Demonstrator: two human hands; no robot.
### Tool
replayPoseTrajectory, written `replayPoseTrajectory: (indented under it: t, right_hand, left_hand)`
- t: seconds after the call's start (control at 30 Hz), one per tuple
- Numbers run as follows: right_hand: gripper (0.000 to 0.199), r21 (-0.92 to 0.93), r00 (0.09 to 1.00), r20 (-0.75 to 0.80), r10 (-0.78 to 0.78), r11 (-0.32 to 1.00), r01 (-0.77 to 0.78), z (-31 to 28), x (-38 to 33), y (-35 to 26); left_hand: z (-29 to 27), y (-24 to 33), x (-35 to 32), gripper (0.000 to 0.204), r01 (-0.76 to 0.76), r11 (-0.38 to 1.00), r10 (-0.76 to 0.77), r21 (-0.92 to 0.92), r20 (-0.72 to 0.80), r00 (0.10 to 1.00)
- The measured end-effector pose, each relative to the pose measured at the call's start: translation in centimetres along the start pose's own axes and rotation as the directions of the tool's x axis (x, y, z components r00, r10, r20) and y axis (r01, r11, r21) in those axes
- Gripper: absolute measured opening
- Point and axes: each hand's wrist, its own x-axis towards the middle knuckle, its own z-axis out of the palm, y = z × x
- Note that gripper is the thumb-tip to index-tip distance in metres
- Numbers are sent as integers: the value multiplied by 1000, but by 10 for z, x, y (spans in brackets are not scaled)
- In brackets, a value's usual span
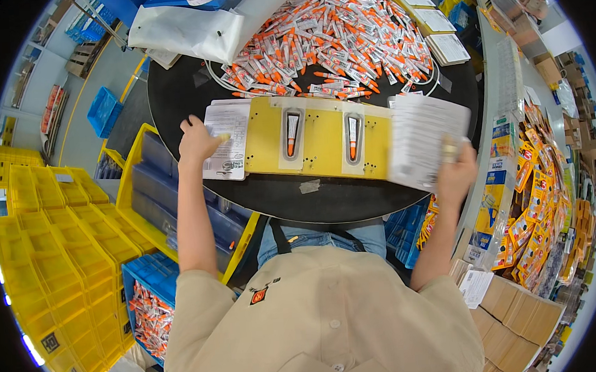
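Note:
A yellow fixture (321, 132) lies across the round black table in front of me. It holds two clear plastic blisters, each with a small white-and-black tube (292, 134) capped in orange; the second tube (353, 137) is to the right. At the fixture's left end is a stack of white printed cards (228, 156). My left hand (200, 140) touches its outer edge, thumb lying on top and fingers apart. White printed cards (426, 129) at the right end look tilted and blurred. My right hand (456, 171) grips their outer edge, its thumb on top; its other fingers are partly hidden.
A large heap of orange-capped tubes (330, 36) covers the table's far side. Yellow crates (59, 259) are stacked at left, beside a blue crate (137, 265) of tubes. Orange packages (532, 207) and cardboard boxes (514, 316) line the right. A person (536, 4) stands far right.

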Motion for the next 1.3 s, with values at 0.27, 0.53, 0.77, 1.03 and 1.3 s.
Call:
replayPoseTrajectory:
  t: [0.27, 0.53, 0.77, 1.03, 1.3]
  right_hand:
    - [21, -19, 910, 321, 264, 962, -272, 132, -64, -20]
    - [45, -151, 944, 257, 205, 974, -170, 63, -28, 32]
    - [46, -525, 907, 411, 94, 838, 151, 88, -43, 66]
    - [80, -430, 653, -19, 757, 583, -689, 52, 77, 291]
    - [70, -300, 660, -188, 728, 597, -744, 54, -15, 294]
  left_hand:
    - [-85, 3, -19, 44, -229, 973, 228, 16, 58, 972]
    - [-17, 69, -39, 63, -335, 923, 353, -192, 68, 933]
    - [4, 97, -64, 90, -528, 847, 457, 61, 421, 783]
    - [-8, 112, -64, 75, -538, 827, 558, -162, 347, 754]
    - [13, 162, -83, 75, -681, 698, 682, -222, 494, 539]
